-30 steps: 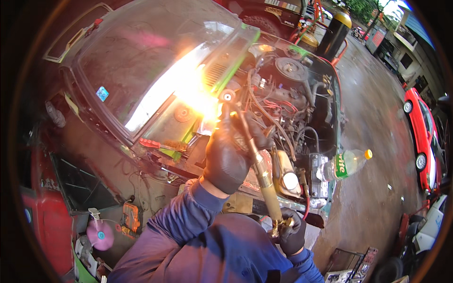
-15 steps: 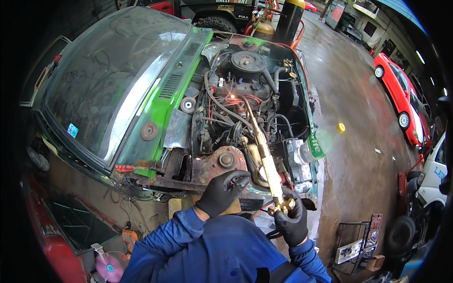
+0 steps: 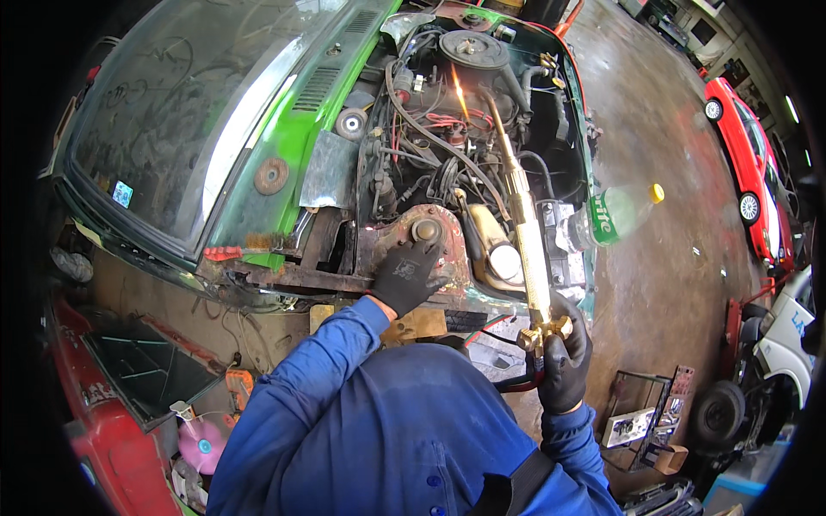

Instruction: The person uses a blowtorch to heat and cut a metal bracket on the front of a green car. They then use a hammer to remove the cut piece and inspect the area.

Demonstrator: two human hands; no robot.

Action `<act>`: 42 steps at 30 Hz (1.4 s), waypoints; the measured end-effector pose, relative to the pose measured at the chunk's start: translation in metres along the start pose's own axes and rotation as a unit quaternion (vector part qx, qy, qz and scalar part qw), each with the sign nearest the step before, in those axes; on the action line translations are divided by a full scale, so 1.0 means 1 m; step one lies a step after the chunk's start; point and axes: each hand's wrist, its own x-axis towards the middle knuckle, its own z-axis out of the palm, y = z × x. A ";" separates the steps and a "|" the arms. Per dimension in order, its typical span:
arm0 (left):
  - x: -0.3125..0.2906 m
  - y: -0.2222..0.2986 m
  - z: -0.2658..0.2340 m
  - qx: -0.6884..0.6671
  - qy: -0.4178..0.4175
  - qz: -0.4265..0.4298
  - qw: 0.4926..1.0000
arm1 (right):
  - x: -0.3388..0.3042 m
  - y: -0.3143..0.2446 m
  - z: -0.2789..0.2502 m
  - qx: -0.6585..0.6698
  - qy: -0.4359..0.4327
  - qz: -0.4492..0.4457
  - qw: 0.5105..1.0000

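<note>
A brass gas torch [image 3: 528,234] slants up across the engine bay, with a long orange flame [image 3: 460,93] at its bent tip. My right hand [image 3: 565,368], in a black glove, is closed around the torch's lower end by the valve knobs. My left hand [image 3: 406,279], also gloved, lies on the rusty strut tower [image 3: 453,249], its fingers apart and holding nothing. Beyond the flame is the engine's round black air cleaner [image 3: 475,49]. Red wires and hoses run beneath the torch tip.
A green-labelled plastic bottle [image 3: 615,215] lies on the battery side. On the green cowl are a wire brush [image 3: 249,244], an abrasive disc [image 3: 272,175] and a metal sheet [image 3: 329,168]. A red car [image 3: 750,163] stands at right, a metal rack [image 3: 641,419] nearer.
My left hand has moved from beside the torch onto the strut tower, its fingers opening out. The flame now shows much longer. The view has shifted, and I still hold the torch.
</note>
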 end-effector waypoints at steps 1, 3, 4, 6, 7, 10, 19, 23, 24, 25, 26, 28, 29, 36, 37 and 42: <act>0.000 0.003 -0.002 0.003 0.001 0.000 1.000 | 0.001 0.000 -0.001 -0.009 0.002 -0.003 1.000; 0.002 0.007 -0.011 -0.006 0.013 -0.006 1.000 | 0.003 0.000 -0.001 -0.025 0.010 -0.022 0.999; 0.003 0.009 -0.017 -0.018 0.021 -0.013 1.000 | 0.003 0.000 0.000 -0.008 0.014 -0.018 1.000; 0.005 0.017 -0.036 -0.062 0.076 -0.016 0.995 | 0.003 -0.001 0.003 -0.011 0.005 -0.013 1.000; 0.006 0.023 -0.047 -0.098 0.073 0.006 0.992 | 0.003 -0.002 0.004 -0.017 0.003 -0.024 1.000; 0.002 0.051 -0.094 -0.210 0.035 0.075 0.974 | 0.004 -0.005 0.012 0.011 -0.010 0.002 1.000; -0.028 0.100 -0.163 -0.269 0.033 0.146 0.952 | -0.017 0.003 0.057 -0.018 -0.006 -0.035 0.999; -0.077 0.097 -0.174 -0.278 0.052 0.112 0.953 | -0.051 0.015 0.087 -0.009 0.013 -0.007 1.000; -0.089 0.093 -0.178 -0.297 0.054 0.117 0.946 | -0.059 0.020 0.098 -0.027 0.009 -0.046 0.999; -0.102 0.089 -0.181 -0.295 0.056 0.117 0.947 | -0.071 0.023 0.109 -0.023 0.011 -0.038 0.999; -0.116 0.085 -0.185 -0.293 0.058 0.112 0.948 | -0.083 0.026 0.120 -0.019 0.008 -0.043 0.999; -0.143 0.078 -0.192 -0.297 0.140 0.119 0.937 | -0.103 0.032 0.143 -0.008 0.003 -0.079 0.997; -0.158 0.074 -0.196 -0.295 0.136 0.111 0.939 | -0.112 0.034 0.155 -0.008 0.002 -0.075 0.997; -0.228 0.065 -0.218 -0.286 0.154 0.075 0.943 | -0.162 0.029 0.206 -0.040 0.068 -0.026 0.997; -0.232 0.068 -0.218 -0.276 0.170 0.075 0.943 | -0.165 0.026 0.208 -0.042 0.067 -0.022 0.997; -0.231 0.086 -0.211 -0.242 0.223 0.076 0.941 | -0.163 0.017 0.200 -0.070 0.025 -0.036 0.997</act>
